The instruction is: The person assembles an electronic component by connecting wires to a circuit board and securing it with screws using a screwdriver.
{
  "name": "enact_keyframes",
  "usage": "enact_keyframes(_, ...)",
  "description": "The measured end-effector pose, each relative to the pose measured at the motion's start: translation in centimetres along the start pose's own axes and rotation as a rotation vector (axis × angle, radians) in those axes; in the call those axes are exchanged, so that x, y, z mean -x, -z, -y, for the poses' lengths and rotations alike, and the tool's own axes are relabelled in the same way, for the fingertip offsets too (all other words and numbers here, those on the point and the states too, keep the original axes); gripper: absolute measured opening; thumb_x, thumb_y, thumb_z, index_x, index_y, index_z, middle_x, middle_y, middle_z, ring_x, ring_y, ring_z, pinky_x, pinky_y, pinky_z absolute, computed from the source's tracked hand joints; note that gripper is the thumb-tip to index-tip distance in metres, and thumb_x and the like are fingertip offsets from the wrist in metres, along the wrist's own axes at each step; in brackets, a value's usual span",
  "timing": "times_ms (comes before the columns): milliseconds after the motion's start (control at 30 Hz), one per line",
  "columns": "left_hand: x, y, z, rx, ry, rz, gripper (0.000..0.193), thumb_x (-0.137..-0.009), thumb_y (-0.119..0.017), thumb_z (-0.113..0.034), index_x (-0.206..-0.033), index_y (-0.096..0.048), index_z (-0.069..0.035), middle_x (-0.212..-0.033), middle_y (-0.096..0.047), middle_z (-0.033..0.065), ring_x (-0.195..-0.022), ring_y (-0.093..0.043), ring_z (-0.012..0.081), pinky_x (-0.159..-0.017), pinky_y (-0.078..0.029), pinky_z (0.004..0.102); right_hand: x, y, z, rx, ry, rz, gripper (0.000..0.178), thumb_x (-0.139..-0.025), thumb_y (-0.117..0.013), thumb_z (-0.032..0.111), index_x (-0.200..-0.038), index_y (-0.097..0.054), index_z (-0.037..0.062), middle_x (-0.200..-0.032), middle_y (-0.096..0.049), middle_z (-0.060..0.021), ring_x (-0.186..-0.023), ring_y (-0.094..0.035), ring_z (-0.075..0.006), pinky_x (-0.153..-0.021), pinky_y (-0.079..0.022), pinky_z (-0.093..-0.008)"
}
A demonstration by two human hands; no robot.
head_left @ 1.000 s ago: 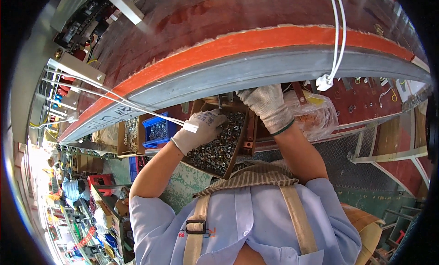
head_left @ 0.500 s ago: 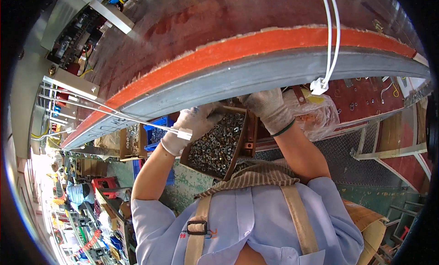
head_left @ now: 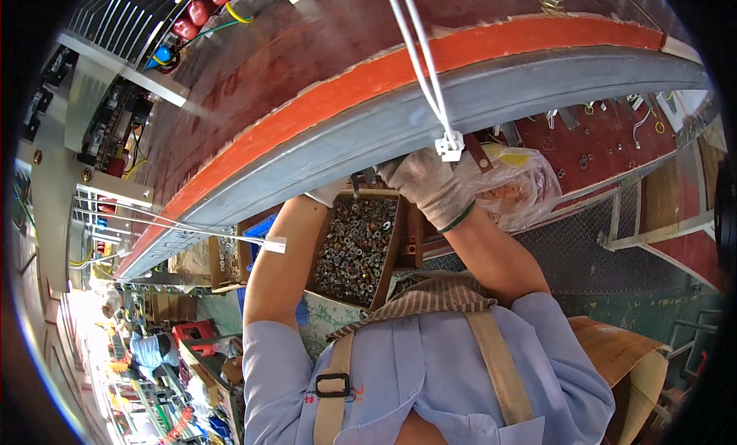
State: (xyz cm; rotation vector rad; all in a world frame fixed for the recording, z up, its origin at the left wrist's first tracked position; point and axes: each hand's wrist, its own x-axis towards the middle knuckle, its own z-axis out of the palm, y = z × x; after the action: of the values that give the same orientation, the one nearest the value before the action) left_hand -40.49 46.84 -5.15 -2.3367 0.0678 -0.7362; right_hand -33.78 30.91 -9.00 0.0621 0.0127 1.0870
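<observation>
My left hand (head_left: 328,192), in a pale work glove, reaches under the grey-edged shelf (head_left: 353,130); only its wrist part shows and its fingers are hidden. My right hand (head_left: 431,187), in a greyish glove with a green cuff, is partly under the same edge. Its fingers look curled, beside a small dark metal piece (head_left: 356,187); what they grip cannot be made out. Just below both hands sits an open cardboard box (head_left: 394,249) full of metal nuts (head_left: 355,245).
White cables with a connector (head_left: 450,146) hang before the shelf. A clear plastic bag (head_left: 530,188) lies to the right, near loose washers (head_left: 583,161) on the red surface. Another box of washers (head_left: 228,257) and a blue bin (head_left: 259,229) stand left. Metal rails (head_left: 668,249) stand right.
My left hand has moved from the box's far edge forward under the shelf, mostly out of sight. My right hand remains under the edge. The view has shifted, and the hanging cables appear farther left.
</observation>
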Motion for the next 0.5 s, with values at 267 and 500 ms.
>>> enact_keyframes(267, -0.4, -0.2, 0.0, -0.004, 0.006, 0.043, 0.028, -0.086, -0.057, -0.022, -0.109, -0.058, -0.006, -0.102, -0.059, 0.0121, -0.093, -0.058, 0.0304, -0.082, -0.048, 0.0386, 0.3, 0.8, -0.2, -0.028, 0.010, 0.059, 0.017, -0.095, -0.046, 0.018, -0.101, -0.056, 0.0060, -0.098, -0.060, -0.0074, -0.088, -0.061, -0.0212, -0.080, -0.055, -0.0386)
enact_keyframes(500, -0.5, -0.1, 0.5, -0.012, 0.019, 0.094, 0.030, -0.087, -0.055, -0.023, -0.111, -0.057, -0.007, -0.105, -0.058, 0.0124, -0.095, -0.057, 0.0306, -0.084, -0.048, 0.0389, 1.8, -1.7, -0.8, -0.012, 0.033, -0.090, 0.011, -0.092, -0.048, 0.007, -0.095, -0.055, 0.0003, -0.093, -0.061, -0.0108, -0.082, -0.063, -0.0209, -0.073, -0.059, -0.0301)
